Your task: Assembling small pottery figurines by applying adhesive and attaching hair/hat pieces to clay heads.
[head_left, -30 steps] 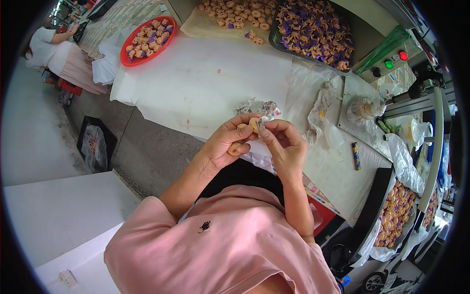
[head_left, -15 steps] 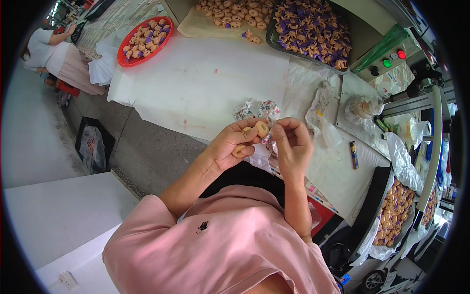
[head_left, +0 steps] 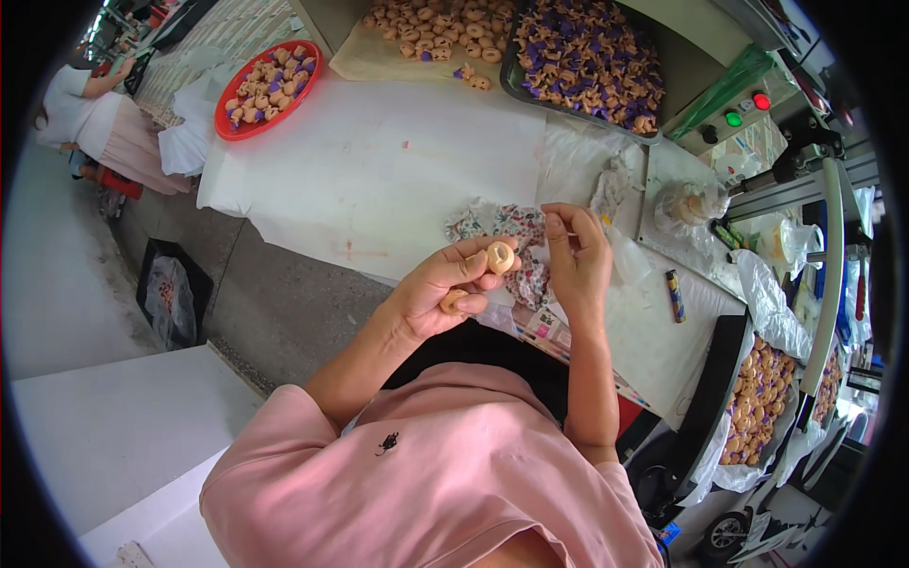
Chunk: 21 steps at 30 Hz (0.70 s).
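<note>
My left hand (head_left: 437,289) is closed around small tan, hollow doll heads. One doll head (head_left: 500,257) sits between the thumb and forefinger with its round opening facing up, and a second tan piece (head_left: 454,302) is tucked under the lower fingers. To the right and apart from it, my right hand (head_left: 580,260) is raised with thumb and fingertips pinched together; whatever they hold, if anything, is too small to make out. Behind both hands lies a crumpled floral cloth (head_left: 523,223) on the white-covered table (head_left: 379,180).
A red basin (head_left: 222,115) of tan and purple pieces stands far left. At the back are loose tan heads (head_left: 464,30) and a black tray (head_left: 508,83) of purple-and-tan figures. A marker-like tube (head_left: 675,296) and a filled box (head_left: 757,398) are at right. Another person (head_left: 104,118) is far left.
My right hand has moved away from the doll head, up and to the right. My left hand has shifted slightly left, still holding the heads, and more of the floral cloth shows.
</note>
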Tool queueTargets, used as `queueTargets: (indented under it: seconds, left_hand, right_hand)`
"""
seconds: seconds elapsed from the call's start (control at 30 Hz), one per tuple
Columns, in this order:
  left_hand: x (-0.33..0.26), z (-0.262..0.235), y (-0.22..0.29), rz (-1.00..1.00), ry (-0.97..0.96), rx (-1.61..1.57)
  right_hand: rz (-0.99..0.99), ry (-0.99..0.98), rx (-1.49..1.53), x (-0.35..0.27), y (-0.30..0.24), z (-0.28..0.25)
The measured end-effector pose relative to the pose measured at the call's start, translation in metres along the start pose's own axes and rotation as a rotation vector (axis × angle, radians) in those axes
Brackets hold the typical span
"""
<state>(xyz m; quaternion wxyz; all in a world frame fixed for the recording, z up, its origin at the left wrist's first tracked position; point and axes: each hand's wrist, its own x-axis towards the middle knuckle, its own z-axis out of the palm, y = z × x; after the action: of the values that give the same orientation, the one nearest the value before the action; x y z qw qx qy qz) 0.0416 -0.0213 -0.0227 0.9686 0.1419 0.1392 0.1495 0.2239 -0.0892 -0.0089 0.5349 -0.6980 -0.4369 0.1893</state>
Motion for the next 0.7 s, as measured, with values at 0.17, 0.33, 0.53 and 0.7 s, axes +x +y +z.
queueTargets:
  seconds: [0.17,0.33,0.53,0.7]
  left_hand:
    - [0.002,-0.005,0.002,0.025,-0.09,-0.09]
    - [0.004,-0.003,0.004,0.026,-0.163,-0.218]
    - [0.001,0.005,0.01,0.075,-0.101,-0.11]
    - [0.0,0.007,0.013,0.108,-0.084,-0.079]
  right_hand:
    - [-0.097,0.116,-0.168,0.037,0.008,-0.03]
    - [-0.322,0.246,-0.365,0.118,0.043,-0.048]
    - [-0.285,0.13,-0.819,0.183,0.076,-0.034]
    - [-0.17,-0.039,-0.75,0.2,0.076,-0.038]
